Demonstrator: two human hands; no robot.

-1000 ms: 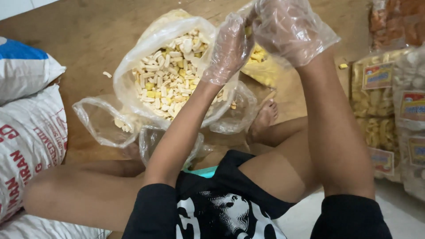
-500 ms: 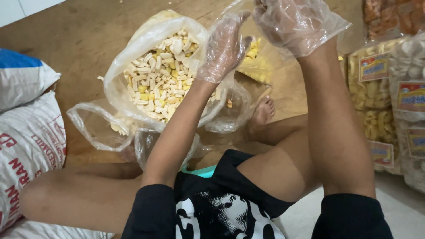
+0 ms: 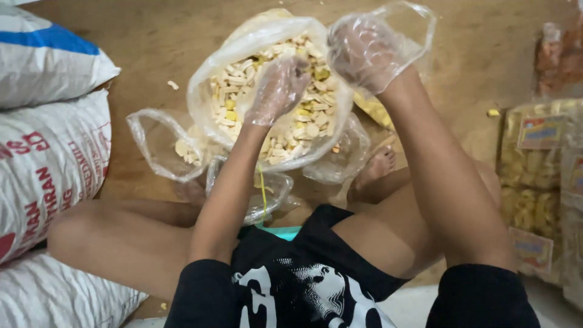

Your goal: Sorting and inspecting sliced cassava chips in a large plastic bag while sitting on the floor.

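- Hovering over the big clear bag of pale crackers (image 3: 267, 91), your gloved left hand (image 3: 278, 90) hangs with fingers loosely curled; whether it pinches anything, you cannot tell.
- Your right hand (image 3: 364, 51) is raised just beside it, half closed inside a loose glove.
- Smaller clear bags (image 3: 158, 143) lie below on the brown floor (image 3: 473, 54).
- White sacks (image 3: 42, 158) crowd your left.

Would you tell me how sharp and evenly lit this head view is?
Head view: soft overall; the gloved left hand and right hand look slightly smeared; glare on the big snack bag; dim, warm light on the floor; packets at right blurred.
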